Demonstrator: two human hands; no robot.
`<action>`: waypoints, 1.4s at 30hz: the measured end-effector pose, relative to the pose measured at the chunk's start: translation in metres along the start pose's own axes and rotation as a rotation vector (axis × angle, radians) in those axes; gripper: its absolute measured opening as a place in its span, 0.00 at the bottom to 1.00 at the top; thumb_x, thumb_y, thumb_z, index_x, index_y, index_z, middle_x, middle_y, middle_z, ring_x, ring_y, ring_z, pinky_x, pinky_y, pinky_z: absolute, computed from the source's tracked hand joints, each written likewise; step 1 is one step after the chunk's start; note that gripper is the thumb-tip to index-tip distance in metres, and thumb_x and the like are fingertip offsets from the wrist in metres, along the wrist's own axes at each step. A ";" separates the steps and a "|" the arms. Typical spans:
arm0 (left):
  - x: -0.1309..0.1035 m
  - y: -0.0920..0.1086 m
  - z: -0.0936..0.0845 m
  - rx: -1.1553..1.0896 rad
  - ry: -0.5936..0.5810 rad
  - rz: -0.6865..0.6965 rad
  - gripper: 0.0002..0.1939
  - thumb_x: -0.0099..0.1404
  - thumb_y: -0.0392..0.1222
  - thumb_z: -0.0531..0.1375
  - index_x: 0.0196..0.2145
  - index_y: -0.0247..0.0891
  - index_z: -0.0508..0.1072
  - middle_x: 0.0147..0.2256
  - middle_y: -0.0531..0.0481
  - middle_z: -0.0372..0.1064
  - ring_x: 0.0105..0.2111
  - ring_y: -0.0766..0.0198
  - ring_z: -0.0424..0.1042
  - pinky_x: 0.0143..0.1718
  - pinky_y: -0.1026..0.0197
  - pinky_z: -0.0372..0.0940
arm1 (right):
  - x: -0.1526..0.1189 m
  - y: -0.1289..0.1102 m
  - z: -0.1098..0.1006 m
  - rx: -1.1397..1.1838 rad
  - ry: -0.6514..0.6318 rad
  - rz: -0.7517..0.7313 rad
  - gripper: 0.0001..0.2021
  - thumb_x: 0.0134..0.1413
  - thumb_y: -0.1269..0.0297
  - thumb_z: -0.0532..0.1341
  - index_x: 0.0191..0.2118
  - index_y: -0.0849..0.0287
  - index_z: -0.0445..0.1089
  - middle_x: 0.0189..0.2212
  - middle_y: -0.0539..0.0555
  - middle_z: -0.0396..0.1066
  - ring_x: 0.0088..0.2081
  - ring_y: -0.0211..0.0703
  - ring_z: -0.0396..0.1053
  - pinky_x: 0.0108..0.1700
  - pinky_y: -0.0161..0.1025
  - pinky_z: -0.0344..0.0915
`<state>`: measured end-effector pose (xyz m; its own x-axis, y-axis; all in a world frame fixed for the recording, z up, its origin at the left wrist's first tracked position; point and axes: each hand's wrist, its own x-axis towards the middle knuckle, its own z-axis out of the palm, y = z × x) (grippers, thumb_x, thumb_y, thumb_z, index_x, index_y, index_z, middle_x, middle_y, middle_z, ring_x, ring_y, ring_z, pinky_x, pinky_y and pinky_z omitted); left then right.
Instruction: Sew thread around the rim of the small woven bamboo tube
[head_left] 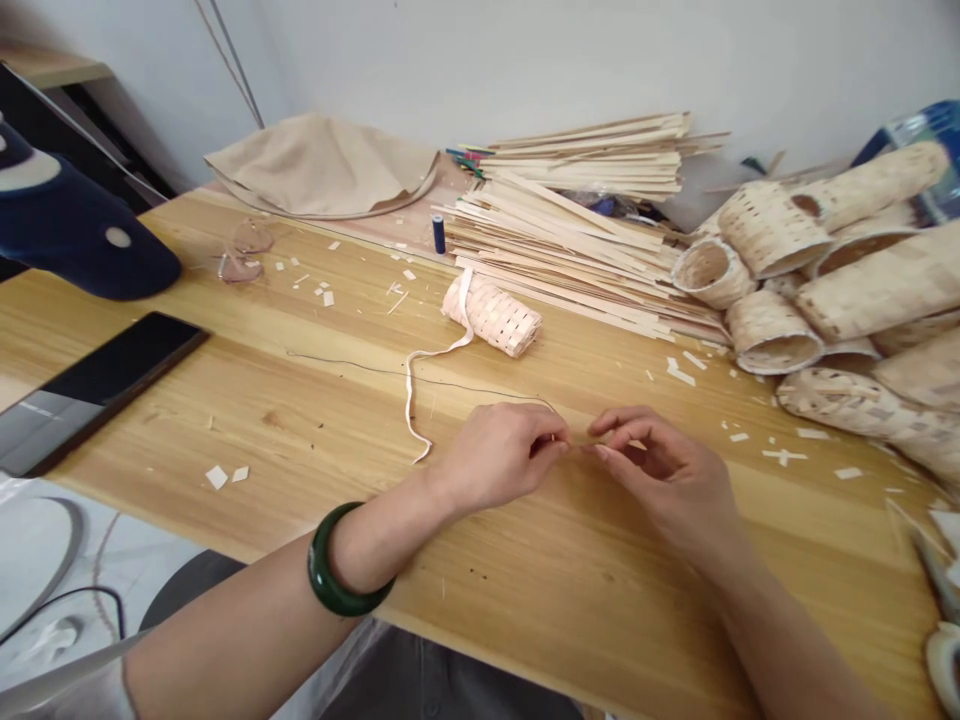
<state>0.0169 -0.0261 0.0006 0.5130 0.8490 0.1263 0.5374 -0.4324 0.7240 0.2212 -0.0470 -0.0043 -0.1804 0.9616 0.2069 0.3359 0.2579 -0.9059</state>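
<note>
A thin dark thread (442, 383) runs across the wooden table and up to my left hand (499, 450), which has a green bangle at its wrist. The thumb and forefinger of that hand are pinched on the thread's end. Just to the right, my right hand (667, 480) holds its thumb and forefinger together, the tips almost meeting the left ones. What lies between those tips is too small to make out. Beyond my hands a small woven wood-strip tube (495, 315) lies on its side, with a white ribbon (410, 385) trailing from it over the table.
Bundles of thin wood strips (562, 240) lie at the back by a blue thread spool (439, 234). Woven tubes (776, 330) are piled at right, above scissors (937, 590). A phone (105, 385), pink-framed glasses (244, 255) and a beige cloth (322, 165) occupy the left side.
</note>
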 end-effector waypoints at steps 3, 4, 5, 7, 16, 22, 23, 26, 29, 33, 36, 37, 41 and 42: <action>-0.001 0.002 -0.001 0.004 -0.044 0.025 0.09 0.67 0.37 0.57 0.33 0.37 0.77 0.31 0.51 0.76 0.29 0.65 0.71 0.30 0.64 0.57 | 0.000 0.000 0.004 0.067 0.019 0.093 0.06 0.55 0.66 0.67 0.29 0.55 0.69 0.32 0.50 0.72 0.34 0.35 0.72 0.38 0.32 0.71; -0.001 0.003 -0.001 0.007 -0.062 0.039 0.09 0.68 0.37 0.57 0.34 0.37 0.78 0.32 0.51 0.76 0.29 0.65 0.71 0.30 0.64 0.57 | 0.000 -0.001 0.005 0.071 0.028 0.116 0.06 0.54 0.66 0.67 0.30 0.55 0.69 0.30 0.50 0.72 0.32 0.35 0.72 0.36 0.32 0.72; -0.001 0.003 -0.001 0.010 -0.080 0.055 0.10 0.68 0.37 0.56 0.34 0.37 0.78 0.32 0.51 0.76 0.30 0.65 0.71 0.31 0.64 0.58 | 0.000 -0.002 0.005 0.068 0.042 0.130 0.06 0.53 0.66 0.67 0.32 0.55 0.69 0.29 0.49 0.72 0.31 0.36 0.72 0.34 0.32 0.72; -0.002 0.004 -0.001 0.019 -0.109 0.081 0.10 0.68 0.36 0.56 0.35 0.38 0.77 0.31 0.52 0.76 0.29 0.65 0.70 0.31 0.64 0.58 | 0.002 -0.003 0.005 0.044 0.087 0.134 0.08 0.51 0.66 0.67 0.35 0.55 0.68 0.29 0.49 0.71 0.30 0.37 0.72 0.33 0.34 0.73; -0.002 0.004 -0.005 0.029 -0.117 0.103 0.10 0.67 0.35 0.55 0.31 0.38 0.75 0.28 0.54 0.74 0.26 0.67 0.67 0.28 0.64 0.55 | 0.003 0.001 0.002 -0.274 0.115 -0.032 0.09 0.52 0.70 0.60 0.40 0.55 0.66 0.31 0.51 0.70 0.32 0.42 0.74 0.39 0.43 0.76; -0.001 0.005 -0.006 -0.065 -0.110 0.059 0.09 0.65 0.35 0.56 0.31 0.38 0.75 0.27 0.53 0.73 0.26 0.67 0.66 0.29 0.64 0.55 | 0.001 0.004 0.002 -0.372 0.113 -0.089 0.10 0.55 0.69 0.58 0.44 0.56 0.65 0.32 0.51 0.70 0.31 0.40 0.74 0.37 0.41 0.75; -0.001 0.005 -0.005 -0.135 -0.110 0.015 0.08 0.65 0.36 0.57 0.31 0.38 0.75 0.26 0.53 0.72 0.25 0.67 0.66 0.28 0.65 0.55 | 0.002 0.005 0.002 -0.397 0.129 -0.090 0.10 0.54 0.69 0.58 0.43 0.56 0.66 0.32 0.51 0.70 0.30 0.40 0.73 0.36 0.41 0.75; 0.003 0.003 -0.004 -0.487 -0.192 -0.209 0.08 0.65 0.41 0.58 0.31 0.36 0.73 0.25 0.54 0.71 0.20 0.70 0.63 0.24 0.66 0.56 | 0.005 0.008 -0.002 -0.431 0.186 -0.110 0.10 0.53 0.69 0.58 0.42 0.56 0.67 0.32 0.52 0.70 0.31 0.41 0.72 0.35 0.40 0.73; 0.006 -0.004 -0.011 -0.666 -0.338 -0.342 0.10 0.64 0.44 0.59 0.32 0.34 0.74 0.20 0.56 0.67 0.16 0.73 0.58 0.20 0.68 0.54 | 0.012 0.014 -0.009 -0.412 0.297 -0.074 0.09 0.52 0.68 0.58 0.41 0.56 0.69 0.33 0.52 0.69 0.32 0.42 0.71 0.36 0.42 0.73; 0.004 -0.016 -0.040 -0.407 -0.332 -0.265 0.11 0.61 0.43 0.62 0.31 0.32 0.79 0.17 0.58 0.60 0.18 0.73 0.55 0.20 0.69 0.50 | 0.023 0.025 -0.035 -0.411 0.516 0.042 0.10 0.48 0.66 0.59 0.39 0.57 0.70 0.34 0.54 0.70 0.33 0.45 0.71 0.36 0.44 0.71; -0.013 -0.022 -0.072 -0.232 -0.247 -0.261 0.15 0.63 0.48 0.61 0.29 0.33 0.81 0.17 0.57 0.60 0.19 0.72 0.55 0.21 0.68 0.50 | 0.031 0.032 -0.065 -0.433 0.673 0.106 0.10 0.42 0.70 0.61 0.35 0.57 0.69 0.30 0.55 0.69 0.30 0.45 0.69 0.34 0.45 0.68; -0.023 -0.024 -0.082 -0.181 -0.198 -0.265 0.15 0.63 0.48 0.61 0.29 0.34 0.81 0.18 0.56 0.63 0.20 0.71 0.58 0.22 0.67 0.52 | 0.033 0.034 -0.075 -0.443 0.733 0.125 0.10 0.41 0.71 0.61 0.34 0.57 0.68 0.28 0.55 0.68 0.28 0.45 0.68 0.34 0.46 0.66; -0.073 -0.038 -0.120 0.136 0.087 -0.349 0.15 0.63 0.50 0.61 0.30 0.37 0.81 0.26 0.51 0.73 0.25 0.66 0.67 0.26 0.65 0.57 | 0.040 0.042 -0.106 -0.477 0.961 0.176 0.08 0.36 0.74 0.61 0.27 0.55 0.64 0.24 0.54 0.65 0.23 0.41 0.61 0.31 0.51 0.62; -0.088 -0.043 -0.126 0.233 0.157 -0.359 0.15 0.64 0.50 0.60 0.29 0.38 0.81 0.27 0.50 0.73 0.25 0.66 0.68 0.26 0.65 0.57 | 0.041 0.044 -0.110 -0.487 0.996 0.194 0.09 0.36 0.74 0.61 0.26 0.54 0.64 0.22 0.54 0.65 0.22 0.41 0.59 0.31 0.51 0.61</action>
<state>-0.1357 -0.0439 0.0445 0.1689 0.9856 0.0094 0.8083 -0.1440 0.5709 0.3307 0.0140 0.0053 0.6598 0.5796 0.4783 0.6425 -0.1050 -0.7591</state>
